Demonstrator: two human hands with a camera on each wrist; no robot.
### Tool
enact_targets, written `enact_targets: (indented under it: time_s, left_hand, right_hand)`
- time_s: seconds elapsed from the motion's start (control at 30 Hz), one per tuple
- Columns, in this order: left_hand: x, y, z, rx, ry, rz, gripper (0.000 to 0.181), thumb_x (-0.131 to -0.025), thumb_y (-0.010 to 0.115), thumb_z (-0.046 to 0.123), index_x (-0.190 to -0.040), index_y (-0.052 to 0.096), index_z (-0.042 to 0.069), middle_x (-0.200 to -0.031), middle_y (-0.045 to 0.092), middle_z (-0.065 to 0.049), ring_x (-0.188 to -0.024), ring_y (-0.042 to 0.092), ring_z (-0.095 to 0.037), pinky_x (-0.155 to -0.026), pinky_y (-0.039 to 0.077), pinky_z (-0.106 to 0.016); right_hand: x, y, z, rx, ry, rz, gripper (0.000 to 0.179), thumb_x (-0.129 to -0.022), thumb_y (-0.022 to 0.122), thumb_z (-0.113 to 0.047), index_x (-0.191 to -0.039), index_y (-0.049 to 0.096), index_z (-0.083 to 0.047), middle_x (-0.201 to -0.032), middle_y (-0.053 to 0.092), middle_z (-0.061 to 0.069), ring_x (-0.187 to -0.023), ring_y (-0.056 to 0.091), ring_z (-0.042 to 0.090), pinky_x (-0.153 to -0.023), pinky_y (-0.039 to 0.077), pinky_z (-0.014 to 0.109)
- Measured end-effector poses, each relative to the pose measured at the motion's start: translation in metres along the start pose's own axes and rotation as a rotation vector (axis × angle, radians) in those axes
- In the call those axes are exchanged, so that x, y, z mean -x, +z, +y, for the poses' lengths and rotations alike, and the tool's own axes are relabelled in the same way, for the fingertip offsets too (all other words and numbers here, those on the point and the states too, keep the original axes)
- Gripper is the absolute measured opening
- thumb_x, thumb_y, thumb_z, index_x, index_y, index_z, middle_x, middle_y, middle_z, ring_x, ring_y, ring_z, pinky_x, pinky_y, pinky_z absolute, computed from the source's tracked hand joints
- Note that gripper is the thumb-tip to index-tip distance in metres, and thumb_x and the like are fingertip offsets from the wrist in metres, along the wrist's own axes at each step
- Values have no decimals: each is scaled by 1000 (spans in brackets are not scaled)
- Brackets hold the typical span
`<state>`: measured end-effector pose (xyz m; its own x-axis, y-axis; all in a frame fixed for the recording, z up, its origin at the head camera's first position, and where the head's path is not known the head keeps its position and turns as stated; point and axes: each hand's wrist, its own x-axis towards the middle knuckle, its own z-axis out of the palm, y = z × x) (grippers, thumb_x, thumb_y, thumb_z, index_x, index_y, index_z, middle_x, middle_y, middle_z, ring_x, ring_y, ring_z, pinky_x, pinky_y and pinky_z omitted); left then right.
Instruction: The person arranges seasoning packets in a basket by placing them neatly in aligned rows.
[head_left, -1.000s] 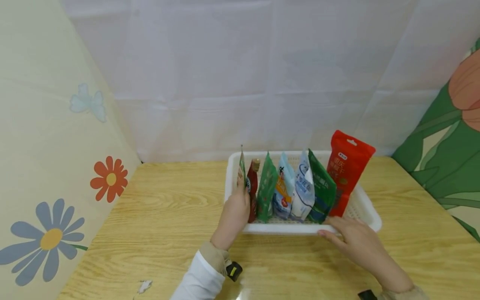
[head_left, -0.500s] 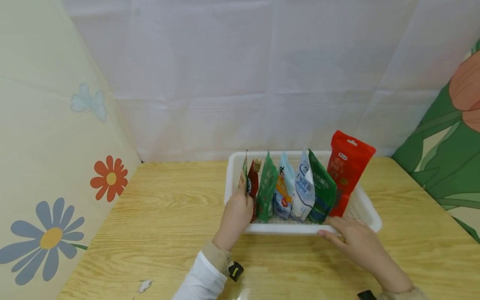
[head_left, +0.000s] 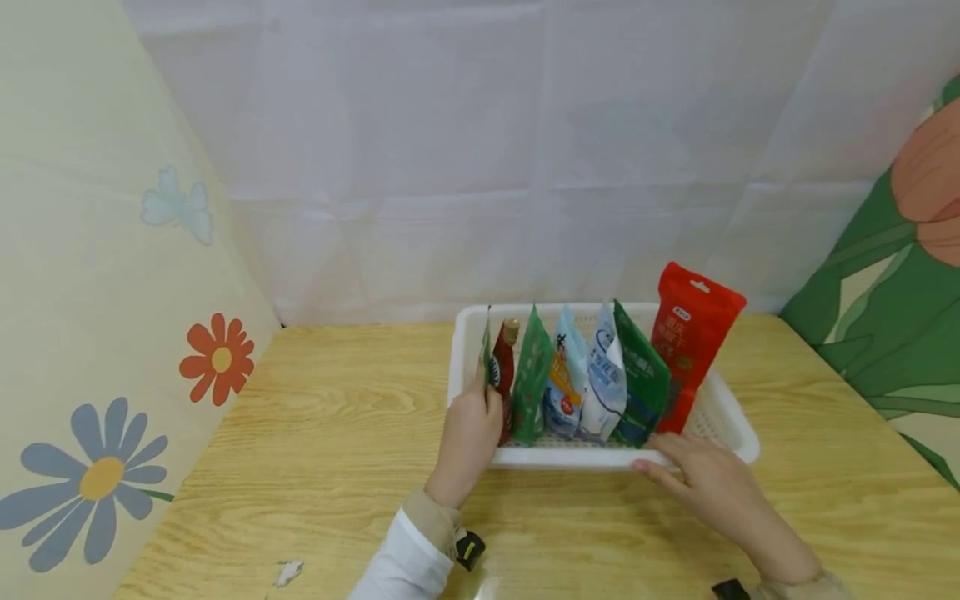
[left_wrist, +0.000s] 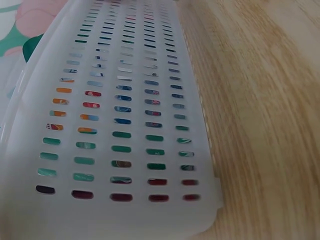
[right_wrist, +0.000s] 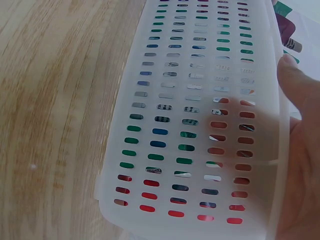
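In the head view my left hand (head_left: 467, 433) holds a thin upright packet (head_left: 486, 354), seen nearly edge-on with some green, at the left end of a white plastic basket (head_left: 570, 457). Just right of it stands a dark red bottle (head_left: 504, 367) with a gold cap. My right hand (head_left: 705, 479) grips the basket's front rim near the right end. The right wrist view has that hand's thumb (right_wrist: 295, 82) at the rim, with its fingers showing through the slots inside. My left hand is out of the left wrist view, which looks along the slotted basket wall (left_wrist: 100, 215).
Standing in a row in the basket are a green pouch (head_left: 531, 383), a light blue pouch (head_left: 566, 375), a white-blue pouch (head_left: 604, 375), a dark green pouch (head_left: 641, 375) and a tall red packet (head_left: 693, 333) leaning right. The wooden table (head_left: 337, 400) meets a white backdrop (head_left: 450, 167).
My left hand and its packet have shifted slightly right, and the packet's top sits a little lower than one second ago. My right hand stays on the rim.
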<state>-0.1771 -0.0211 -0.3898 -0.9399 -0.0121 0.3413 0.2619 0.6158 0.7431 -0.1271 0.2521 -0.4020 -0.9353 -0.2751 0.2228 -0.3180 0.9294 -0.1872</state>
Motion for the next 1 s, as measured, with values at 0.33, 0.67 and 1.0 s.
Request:
enact_targets:
  time_s: [0.33,0.67,1.0]
  left_hand:
    - [4,2,-6,18,43,79,44,-101,40,16,-138,42,-7,-127,58,-28,-111,62,-36,-86,54,-45]
    - [-3,2,-19,-43,159,193,36,-99,42,8,-131,52,-4,-115,66,-24,-97,68,-35,-76,57,-43]
    - [-8,1,-24,-9,99,144,34,-99,44,12,-127,55,-5,-113,67,-23,-102,67,-34,-81,56,-44]
  right_hand:
    - [-2,1,-4,2,-13,27,25,-84,67,-44,-91,68,-21,-91,71,-3,-78,63,19,-73,47,43]
    - [-15,4,-8,-16,-6,-6,26,-87,63,-45,-90,67,-20,-89,70,-4,-77,62,16,-72,47,41]
    - [-20,7,-10,-43,8,-22,27,-88,63,-45,-92,69,-18,-92,71,-1,-83,64,21,-78,48,47]
